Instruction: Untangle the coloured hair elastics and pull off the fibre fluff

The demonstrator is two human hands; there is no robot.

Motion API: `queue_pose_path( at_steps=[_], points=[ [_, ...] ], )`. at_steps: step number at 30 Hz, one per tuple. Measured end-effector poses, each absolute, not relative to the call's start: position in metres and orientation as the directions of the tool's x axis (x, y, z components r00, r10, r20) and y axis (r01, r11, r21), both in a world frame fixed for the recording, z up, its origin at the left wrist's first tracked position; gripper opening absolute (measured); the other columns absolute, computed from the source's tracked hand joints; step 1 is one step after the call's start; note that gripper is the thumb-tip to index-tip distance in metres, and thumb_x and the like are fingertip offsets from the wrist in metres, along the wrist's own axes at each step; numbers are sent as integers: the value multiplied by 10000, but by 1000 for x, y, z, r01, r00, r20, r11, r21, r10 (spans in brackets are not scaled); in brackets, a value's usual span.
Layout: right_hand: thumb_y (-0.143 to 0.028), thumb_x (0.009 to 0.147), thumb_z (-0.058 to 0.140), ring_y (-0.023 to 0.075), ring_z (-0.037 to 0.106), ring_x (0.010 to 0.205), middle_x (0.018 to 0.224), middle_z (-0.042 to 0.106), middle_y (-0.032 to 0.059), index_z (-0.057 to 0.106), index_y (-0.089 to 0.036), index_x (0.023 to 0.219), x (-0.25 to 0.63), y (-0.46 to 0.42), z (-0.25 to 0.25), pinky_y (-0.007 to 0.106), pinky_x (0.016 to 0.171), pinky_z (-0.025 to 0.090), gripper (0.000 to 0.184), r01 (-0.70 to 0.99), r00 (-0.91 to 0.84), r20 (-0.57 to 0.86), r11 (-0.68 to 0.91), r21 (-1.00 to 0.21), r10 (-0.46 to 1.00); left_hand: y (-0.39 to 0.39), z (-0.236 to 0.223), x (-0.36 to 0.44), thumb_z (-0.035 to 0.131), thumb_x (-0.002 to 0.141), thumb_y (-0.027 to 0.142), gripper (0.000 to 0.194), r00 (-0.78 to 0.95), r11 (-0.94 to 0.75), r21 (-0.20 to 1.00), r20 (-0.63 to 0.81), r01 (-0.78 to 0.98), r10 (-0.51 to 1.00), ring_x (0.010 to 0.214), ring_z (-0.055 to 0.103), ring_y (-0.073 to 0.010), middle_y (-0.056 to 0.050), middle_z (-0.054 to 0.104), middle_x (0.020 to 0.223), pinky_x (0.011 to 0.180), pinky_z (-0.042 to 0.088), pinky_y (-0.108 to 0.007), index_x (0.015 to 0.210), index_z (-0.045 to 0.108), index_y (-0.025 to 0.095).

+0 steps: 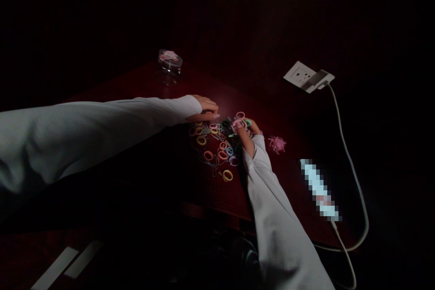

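Observation:
Small coloured hair ties [208, 156] lie in a loose pile on the dark red table [207, 192]; they are pink, yellow, orange, blue and green. My right hand [249, 138] is closed around a bunch of mostly pink hair ties [240, 121] at the pile's right side, its thumb on top. At the far left edge of the pile is my left hand [206, 108], palm down, thumb stretched out and fingers slightly bent. Nothing shows in it, though its underside is hidden. A yellow hair tie [228, 175] lies apart at the near side.
A pink tangled bundle [277, 144] lies right of my right hand. Farther back stands a clear lidded jar [170, 67]. A lit, blurred phone-like screen [319, 190] is at the right, its white cable [353, 172] running to a plug in a wall socket [299, 75]. The surroundings are very dark.

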State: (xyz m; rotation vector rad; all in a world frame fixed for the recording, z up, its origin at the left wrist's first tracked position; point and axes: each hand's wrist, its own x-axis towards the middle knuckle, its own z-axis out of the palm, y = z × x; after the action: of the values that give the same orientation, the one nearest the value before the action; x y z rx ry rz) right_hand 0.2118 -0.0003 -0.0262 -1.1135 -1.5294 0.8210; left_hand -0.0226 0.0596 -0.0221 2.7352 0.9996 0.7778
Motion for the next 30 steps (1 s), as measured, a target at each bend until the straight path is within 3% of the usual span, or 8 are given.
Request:
queue_pose_path(
  at_steps=[5, 11, 16, 24, 30],
  points=[
    [-593, 791, 729, 184, 659, 863, 933, 739, 11, 690, -242, 975, 212, 5, -31, 323, 872, 522, 398, 152, -15, 307, 305, -940, 952, 59, -26, -21, 401, 1010, 456, 368, 617, -745, 249, 434, 619, 657, 950, 562, -215, -46, 702, 959, 866, 398, -324, 906, 661, 217],
    [-584, 795, 734, 181, 684, 927, 999, 748, 3, 693, -254, 1009, 209, 2, -33, 325, 923, 534, 396, 80, -65, 255, 260, -962, 965, 56, -27, -20, 416, 1022, 448, 362, 565, -720, 312, 460, 619, 685, 1159, 535, -264, -82, 692, 1246, 990, 375, -383, 1079, 692, 222],
    [-578, 805, 731, 222, 693, 1084, 1167, 758, 34, 711, -261, 1047, 207, -1, -28, 389, 1013, 528, 399, 89, -119, 295, 306, -948, 948, 56, -29, -18, 403, 1020, 454, 378, 582, -728, 324, 445, 604, 681, 1182, 532, -270, -64, 696, 1281, 1031, 354, -410, 1161, 687, 248],
    [-600, 815, 713, 235, 716, 1097, 1182, 771, 49, 699, -284, 1160, 204, -7, -24, 438, 1033, 550, 467, 77, -185, 265, 283, -956, 946, 55, -32, -17, 398, 1016, 460, 388, 595, -730, 319, 429, 604, 679, 1204, 525, -264, -52, 708, 1294, 1048, 350, -407, 1215, 675, 274],
    [-716, 851, 568, 277, 705, 1146, 1205, 762, 100, 684, -248, 1155, 215, 10, -25, 491, 1039, 541, 570, 41, -274, 282, 304, -952, 919, 54, -32, -17, 399, 1011, 478, 398, 597, -726, 330, 418, 603, 685, 1207, 534, -266, -49, 709, 1290, 1041, 356, -406, 1212, 679, 280]
  ],
)
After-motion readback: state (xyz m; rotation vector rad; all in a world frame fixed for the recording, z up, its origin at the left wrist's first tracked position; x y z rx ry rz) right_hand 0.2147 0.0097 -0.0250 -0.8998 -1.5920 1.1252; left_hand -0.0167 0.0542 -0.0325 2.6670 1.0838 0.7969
